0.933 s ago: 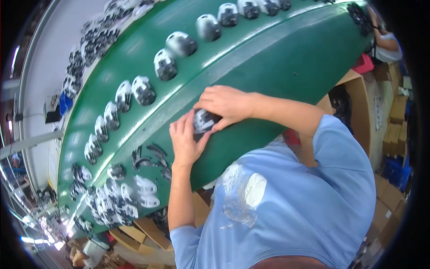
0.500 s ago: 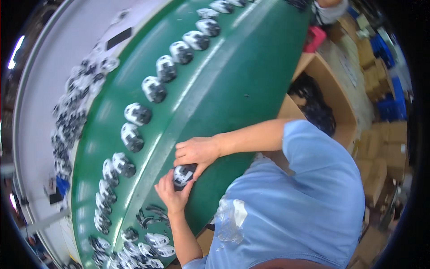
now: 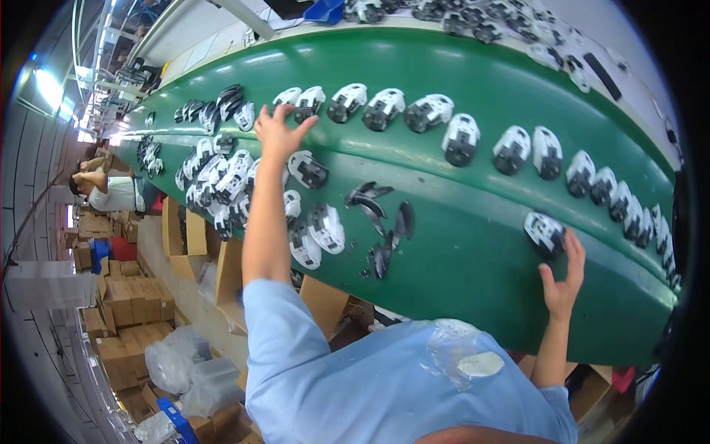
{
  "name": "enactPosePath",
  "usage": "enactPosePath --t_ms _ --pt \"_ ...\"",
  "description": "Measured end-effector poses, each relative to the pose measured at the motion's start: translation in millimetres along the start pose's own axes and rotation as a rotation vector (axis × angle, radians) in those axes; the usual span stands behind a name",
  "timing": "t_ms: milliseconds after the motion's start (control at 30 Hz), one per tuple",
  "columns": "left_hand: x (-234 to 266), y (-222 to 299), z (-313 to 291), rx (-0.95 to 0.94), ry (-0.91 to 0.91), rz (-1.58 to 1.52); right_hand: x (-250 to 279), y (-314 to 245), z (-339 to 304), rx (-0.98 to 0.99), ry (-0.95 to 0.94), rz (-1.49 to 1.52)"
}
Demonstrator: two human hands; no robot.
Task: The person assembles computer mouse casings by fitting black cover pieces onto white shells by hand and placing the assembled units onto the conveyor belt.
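My left hand (image 3: pixel 278 135) reaches across the green bench with its fingers spread. Its fingertips are at a white-and-black computer-mouse-shaped shell (image 3: pixel 309 103) at the left end of the long row; I cannot tell whether they touch it. On the right, my right hand (image 3: pixel 563 280) is open beside another mouse-shaped shell (image 3: pixel 545 234). That one lies on the bench, its lower right edge close to my forefinger, and my thumb stands apart from it. Between my hands lie several curved black plastic pieces (image 3: pixel 380 253).
A pile of similar shells (image 3: pixel 229 177) sits left of my left forearm. The row continues rightward along the green bench (image 3: pixel 444 281). More parts lie on a white shelf (image 3: pixel 414 24) behind. Cardboard boxes (image 3: pixel 137 296) and another person (image 3: pixel 111 189) are at the left.
The view has swung left. Both hands held one shell together before; now they are wide apart, with a shell lying by the right hand and the left hand stretched out to the row.
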State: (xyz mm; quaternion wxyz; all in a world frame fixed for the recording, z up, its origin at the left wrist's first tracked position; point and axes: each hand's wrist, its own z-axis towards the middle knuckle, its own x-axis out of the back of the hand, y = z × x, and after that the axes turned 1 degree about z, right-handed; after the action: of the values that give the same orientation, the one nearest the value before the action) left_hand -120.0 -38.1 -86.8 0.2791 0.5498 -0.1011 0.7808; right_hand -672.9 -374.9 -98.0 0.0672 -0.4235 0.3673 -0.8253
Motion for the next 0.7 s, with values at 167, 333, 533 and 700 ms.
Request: enactPosePath --t_ms 167,333,533,700 --pt "-19 -47 57 0.071 -0.341 0.114 9 -22 -10 0.004 -0.121 -0.019" --pt "-39 -34 77 0.064 -0.473 0.02 -11 -58 25 0.062 -0.242 0.063" --pt "-53 -10 86 0.108 -0.428 0.121 -63 -89 102 0.243 -0.351 0.003" --pt "-38 -15 89 -0.042 -0.45 -0.601 -58 -90 86 0.261 -0.287 0.172"
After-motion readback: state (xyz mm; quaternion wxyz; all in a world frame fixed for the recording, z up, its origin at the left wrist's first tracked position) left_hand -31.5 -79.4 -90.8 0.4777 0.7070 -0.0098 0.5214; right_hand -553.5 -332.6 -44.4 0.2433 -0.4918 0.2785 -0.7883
